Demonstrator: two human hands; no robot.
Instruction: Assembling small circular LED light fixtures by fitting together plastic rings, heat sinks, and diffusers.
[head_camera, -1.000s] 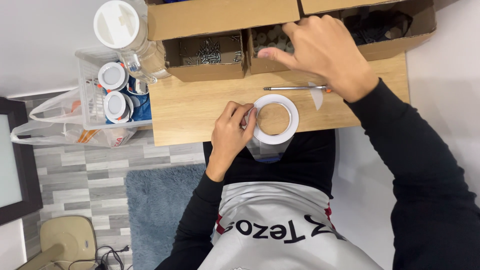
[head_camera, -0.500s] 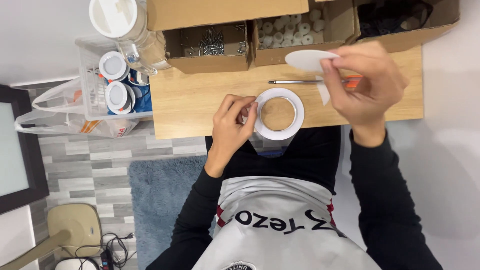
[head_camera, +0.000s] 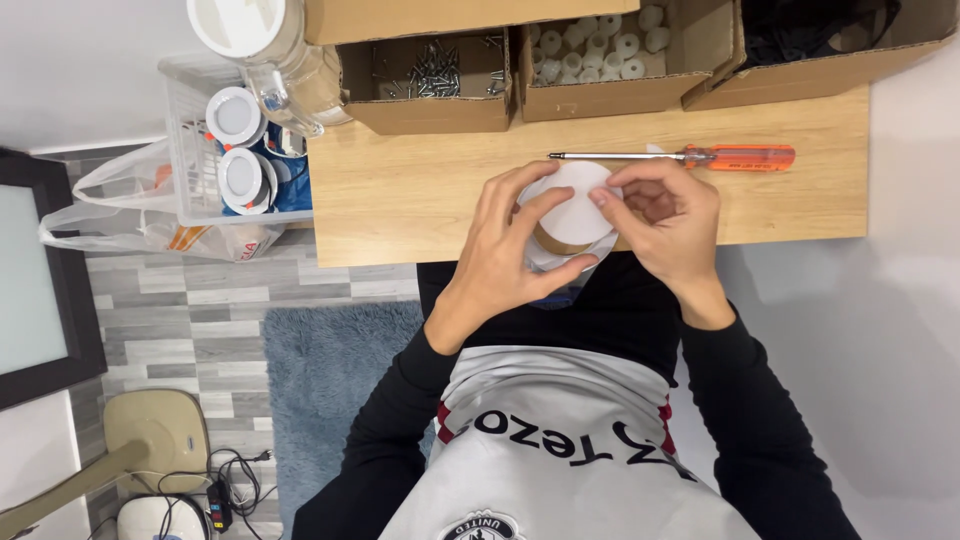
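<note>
Both hands pinch a white disc (head_camera: 578, 205) over a round fixture (head_camera: 560, 255) at the surface's (head_camera: 400, 200) six-o'clock edge — left hand (head_camera: 505, 255) steadying, right hand (head_camera: 665, 215) pressing. Probably light, thin plastic — best held by the rim. Screwdriver (head_camera: 690, 156) at twelve o'clock.

Person wears black long sleeves (head_camera: 745, 420) reaching both wrists, under a light grey jersey (head_camera: 560, 460). Jersey has black lettering across the chest, red trim at the sides, a round black-and-white crest near the lower edge. Left hand (head_camera: 500, 255) and right hand (head_camera: 665, 215) bare, no gloves, no rings visible.
</note>
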